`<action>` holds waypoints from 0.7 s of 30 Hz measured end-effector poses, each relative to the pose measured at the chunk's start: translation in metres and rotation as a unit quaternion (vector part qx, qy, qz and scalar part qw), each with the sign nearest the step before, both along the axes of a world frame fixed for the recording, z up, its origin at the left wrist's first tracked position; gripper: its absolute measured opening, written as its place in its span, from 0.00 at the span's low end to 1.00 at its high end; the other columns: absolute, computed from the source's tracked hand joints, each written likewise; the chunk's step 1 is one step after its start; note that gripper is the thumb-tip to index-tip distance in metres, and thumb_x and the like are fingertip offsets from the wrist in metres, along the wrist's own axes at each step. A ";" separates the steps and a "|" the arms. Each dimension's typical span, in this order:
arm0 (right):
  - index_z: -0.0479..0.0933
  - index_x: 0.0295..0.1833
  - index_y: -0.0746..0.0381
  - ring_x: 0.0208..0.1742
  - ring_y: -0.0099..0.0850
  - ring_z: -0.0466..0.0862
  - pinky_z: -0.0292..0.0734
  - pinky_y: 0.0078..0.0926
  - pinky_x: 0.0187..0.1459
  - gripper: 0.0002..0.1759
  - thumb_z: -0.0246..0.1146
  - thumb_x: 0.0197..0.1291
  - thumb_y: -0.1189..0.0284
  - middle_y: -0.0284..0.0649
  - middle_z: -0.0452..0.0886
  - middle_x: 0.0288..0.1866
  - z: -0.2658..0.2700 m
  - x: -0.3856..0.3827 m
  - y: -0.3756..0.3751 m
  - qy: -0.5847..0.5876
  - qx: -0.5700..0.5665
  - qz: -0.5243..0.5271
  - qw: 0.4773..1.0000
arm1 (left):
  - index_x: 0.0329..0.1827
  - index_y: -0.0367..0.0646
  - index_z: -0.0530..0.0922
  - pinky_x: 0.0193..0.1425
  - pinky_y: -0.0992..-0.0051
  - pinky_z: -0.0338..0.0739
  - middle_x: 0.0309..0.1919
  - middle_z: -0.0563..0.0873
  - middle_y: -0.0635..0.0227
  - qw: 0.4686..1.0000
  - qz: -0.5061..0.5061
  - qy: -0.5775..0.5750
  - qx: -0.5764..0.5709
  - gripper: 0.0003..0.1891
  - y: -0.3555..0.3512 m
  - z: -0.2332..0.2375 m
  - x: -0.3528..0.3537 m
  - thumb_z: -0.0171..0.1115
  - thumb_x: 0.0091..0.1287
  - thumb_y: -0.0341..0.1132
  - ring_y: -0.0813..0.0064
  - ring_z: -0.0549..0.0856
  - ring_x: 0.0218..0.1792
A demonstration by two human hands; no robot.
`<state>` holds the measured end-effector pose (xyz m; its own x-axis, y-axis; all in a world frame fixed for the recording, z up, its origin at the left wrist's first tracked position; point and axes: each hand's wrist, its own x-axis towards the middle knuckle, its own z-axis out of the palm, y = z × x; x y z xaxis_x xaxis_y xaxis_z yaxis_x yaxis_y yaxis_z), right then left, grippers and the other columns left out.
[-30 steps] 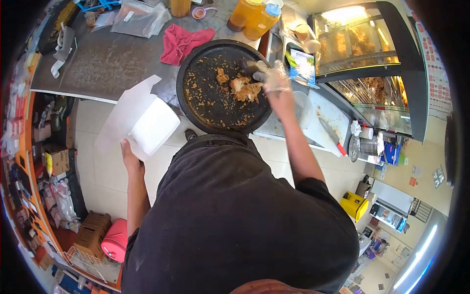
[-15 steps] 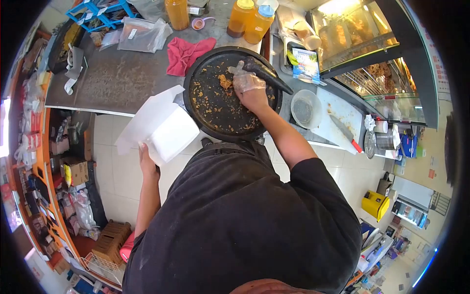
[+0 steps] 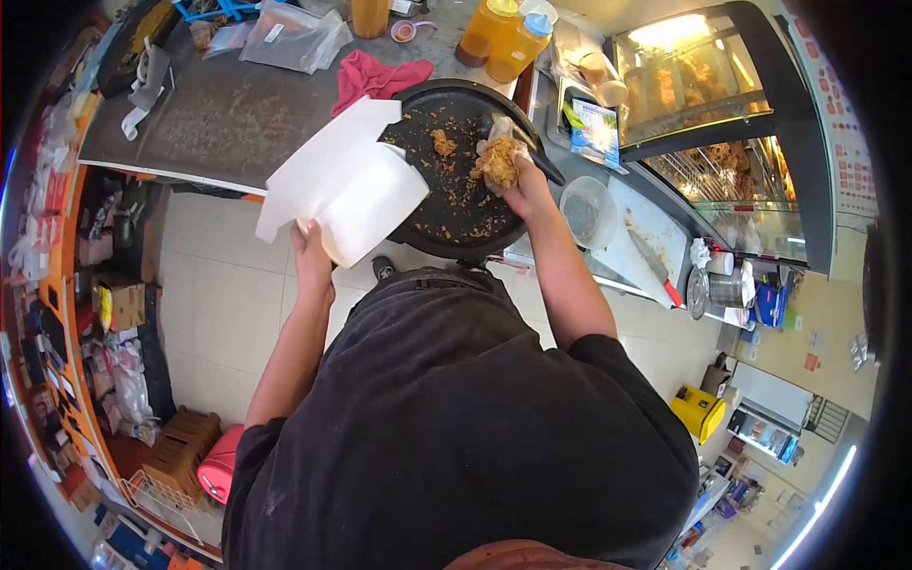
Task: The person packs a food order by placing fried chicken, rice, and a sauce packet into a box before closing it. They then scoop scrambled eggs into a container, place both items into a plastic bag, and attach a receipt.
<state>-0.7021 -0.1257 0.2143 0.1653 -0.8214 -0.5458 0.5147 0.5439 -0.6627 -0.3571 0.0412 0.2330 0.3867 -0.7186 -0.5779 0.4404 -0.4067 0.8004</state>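
An open white box (image 3: 366,204) is in my left hand (image 3: 312,252), gripped by its lower left edge. The box reaches over the left rim of a round black tray (image 3: 432,195) strewn with golden crumbs. Above the right part of the tray, my right hand (image 3: 522,185) holds a piece of fried food (image 3: 499,161); something clear, like a thin plastic glove, shows around the fingers. A smaller fried bit (image 3: 443,143) lies on the tray. Behind my right hand, a dark curved handle-like object (image 3: 540,157) lies along the tray's right rim.
Behind the tray are a red cloth (image 3: 370,78) and sauce bottles (image 3: 518,47). To the right stand a clear tub (image 3: 587,211), a white board (image 3: 632,249) with a red-handled knife (image 3: 654,264), and a glass food cabinet (image 3: 703,85). Plastic bags (image 3: 296,38) lie at the back left.
My right hand has turned and lifted off the tray surface, with the fried piece now visible in it. The box in my left hand has moved right, over the tray's left rim.
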 end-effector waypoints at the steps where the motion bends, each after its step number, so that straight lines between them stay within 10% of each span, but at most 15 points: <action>1: 0.59 0.76 0.58 0.65 0.44 0.79 0.76 0.48 0.63 0.23 0.42 0.80 0.66 0.45 0.75 0.68 0.012 0.005 0.006 -0.013 -0.017 -0.003 1.000 | 0.82 0.44 0.48 0.69 0.60 0.72 0.71 0.71 0.55 1.000 -0.017 -0.004 -0.009 0.33 -0.004 0.001 -0.007 0.47 0.81 0.46 0.61 0.74 0.69; 4: 0.66 0.72 0.57 0.65 0.41 0.80 0.76 0.44 0.63 0.21 0.44 0.79 0.69 0.45 0.77 0.65 0.061 0.034 0.026 -0.047 -0.103 0.026 0.993 | 0.82 0.42 0.48 0.69 0.63 0.70 0.73 0.68 0.54 0.995 -0.066 -0.074 -0.032 0.33 -0.012 -0.008 -0.024 0.47 0.81 0.46 0.62 0.72 0.70; 5: 0.69 0.70 0.57 0.65 0.41 0.80 0.76 0.43 0.63 0.20 0.46 0.77 0.71 0.45 0.78 0.64 0.082 0.047 0.031 0.135 -0.235 0.080 0.959 | 0.82 0.41 0.48 0.70 0.63 0.70 0.73 0.67 0.54 0.991 -0.075 -0.108 -0.024 0.33 -0.014 -0.011 -0.028 0.47 0.81 0.46 0.62 0.72 0.70; 7: 0.73 0.66 0.56 0.64 0.41 0.80 0.77 0.40 0.62 0.19 0.50 0.73 0.74 0.45 0.79 0.62 0.112 0.068 0.040 0.475 -0.453 0.163 0.736 | 0.82 0.40 0.47 0.70 0.64 0.68 0.74 0.66 0.53 0.979 -0.102 -0.173 -0.015 0.34 -0.022 -0.001 -0.041 0.47 0.81 0.45 0.62 0.71 0.70; 11: 0.77 0.61 0.57 0.63 0.45 0.79 0.73 0.44 0.64 0.22 0.60 0.60 0.77 0.42 0.81 0.59 0.088 0.085 0.045 0.520 -0.625 0.404 0.420 | 0.76 0.44 0.58 0.68 0.67 0.69 0.68 0.71 0.56 0.996 -0.067 0.013 -0.058 0.24 -0.027 0.043 -0.057 0.45 0.82 0.42 0.65 0.73 0.68; 17: 0.73 0.69 0.61 0.67 0.49 0.77 0.68 0.40 0.71 0.27 0.60 0.64 0.73 0.51 0.77 0.66 0.119 0.029 0.035 0.431 -0.507 0.213 0.716 | 0.74 0.42 0.63 0.67 0.65 0.72 0.64 0.76 0.58 0.998 0.009 0.036 -0.055 0.21 -0.022 0.012 -0.057 0.44 0.82 0.40 0.67 0.77 0.63; 19: 0.75 0.67 0.61 0.64 0.45 0.79 0.69 0.39 0.69 0.23 0.58 0.66 0.73 0.50 0.78 0.66 0.076 0.003 0.019 0.202 -0.257 0.042 0.944 | 0.72 0.41 0.64 0.66 0.65 0.74 0.62 0.78 0.59 0.996 0.037 0.053 -0.057 0.21 -0.013 -0.002 -0.048 0.44 0.82 0.40 0.67 0.79 0.61; 21: 0.71 0.71 0.63 0.72 0.42 0.74 0.64 0.36 0.73 0.25 0.53 0.69 0.74 0.45 0.75 0.71 0.057 -0.006 0.017 0.326 -0.376 0.231 0.836 | 0.70 0.40 0.67 0.65 0.65 0.75 0.60 0.80 0.60 0.995 0.027 0.060 -0.070 0.20 0.001 -0.026 -0.024 0.45 0.82 0.39 0.67 0.80 0.61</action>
<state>-0.7086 -0.1084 0.2713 0.4286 -0.9035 -0.0025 -0.2388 -0.1106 -0.9648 -0.3808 0.0421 0.2073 0.3610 -0.7756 -0.5179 0.5544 -0.2681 0.7879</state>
